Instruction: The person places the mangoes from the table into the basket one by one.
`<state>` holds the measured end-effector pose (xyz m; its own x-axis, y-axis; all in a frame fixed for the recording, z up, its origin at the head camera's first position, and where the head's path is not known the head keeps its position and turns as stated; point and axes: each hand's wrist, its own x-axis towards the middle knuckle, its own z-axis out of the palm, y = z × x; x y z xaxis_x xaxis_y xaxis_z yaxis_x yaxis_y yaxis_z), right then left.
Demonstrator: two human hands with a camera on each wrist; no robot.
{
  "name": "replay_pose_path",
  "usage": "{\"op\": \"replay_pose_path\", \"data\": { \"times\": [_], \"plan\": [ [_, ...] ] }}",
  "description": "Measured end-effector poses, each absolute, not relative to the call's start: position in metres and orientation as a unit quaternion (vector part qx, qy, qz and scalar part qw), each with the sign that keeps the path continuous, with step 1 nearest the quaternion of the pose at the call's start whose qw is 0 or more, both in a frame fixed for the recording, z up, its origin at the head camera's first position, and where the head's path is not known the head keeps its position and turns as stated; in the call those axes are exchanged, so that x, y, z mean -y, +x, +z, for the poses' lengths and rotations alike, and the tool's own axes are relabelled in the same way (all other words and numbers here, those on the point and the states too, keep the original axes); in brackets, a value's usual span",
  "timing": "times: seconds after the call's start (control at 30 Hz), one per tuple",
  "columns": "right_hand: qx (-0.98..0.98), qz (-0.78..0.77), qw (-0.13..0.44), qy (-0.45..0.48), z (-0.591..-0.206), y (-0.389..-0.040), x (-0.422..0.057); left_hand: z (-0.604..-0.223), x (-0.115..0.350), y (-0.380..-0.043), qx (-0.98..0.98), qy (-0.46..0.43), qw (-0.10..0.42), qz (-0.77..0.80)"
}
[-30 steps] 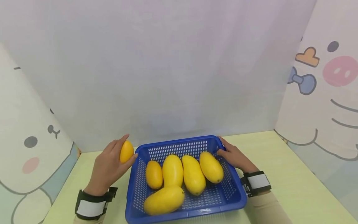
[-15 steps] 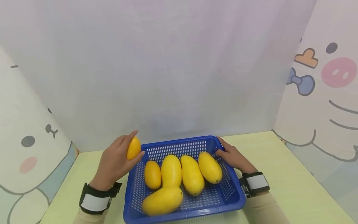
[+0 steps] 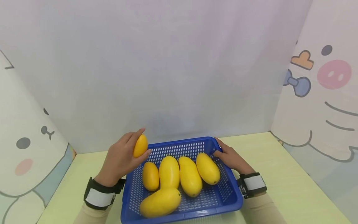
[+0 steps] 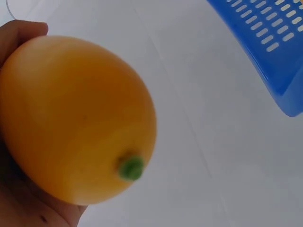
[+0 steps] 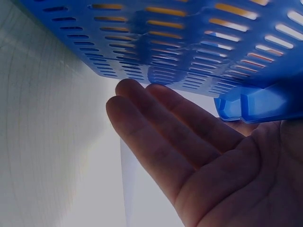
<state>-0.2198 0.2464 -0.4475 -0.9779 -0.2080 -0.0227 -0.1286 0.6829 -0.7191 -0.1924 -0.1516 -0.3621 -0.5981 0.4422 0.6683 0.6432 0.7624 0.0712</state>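
Note:
In the head view my left hand (image 3: 120, 157) holds an orange-yellow mango (image 3: 140, 146) between thumb and fingers, just above the back left corner of a blue plastic basket (image 3: 183, 215). Up close in the left wrist view, the held mango (image 4: 80, 118) shows a small green stem end. My right hand (image 3: 232, 158) grips the basket's right rim, thumb inside and fingers outside; the right wrist view shows these fingers (image 5: 156, 137) extended beside the slotted wall. Inside the basket lie several yellow mangoes, one of them (image 3: 160, 202) crosswise at the front and a more orange one (image 3: 151, 176) at the left.
The basket stands on a pale yellow-green table (image 3: 293, 174). A plain whitish curtain (image 3: 167, 77) closes off the back. Side panels with cartoon animals stand at left (image 3: 25, 161) and right (image 3: 321, 118).
My left hand has moved right and slightly up with the mango, from beside the basket to over its back left corner. My right hand keeps its place on the rim.

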Motion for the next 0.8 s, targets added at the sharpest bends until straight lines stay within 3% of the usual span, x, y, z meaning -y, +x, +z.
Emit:
{"op": "replay_pose_path", "data": {
  "times": [0.8],
  "plan": [
    [-0.914,-0.393,0.051,-0.090,-0.447,-0.219,-0.245,-0.355,0.111,-0.198,0.851,-0.379,0.328,-0.154]
  ]
}}
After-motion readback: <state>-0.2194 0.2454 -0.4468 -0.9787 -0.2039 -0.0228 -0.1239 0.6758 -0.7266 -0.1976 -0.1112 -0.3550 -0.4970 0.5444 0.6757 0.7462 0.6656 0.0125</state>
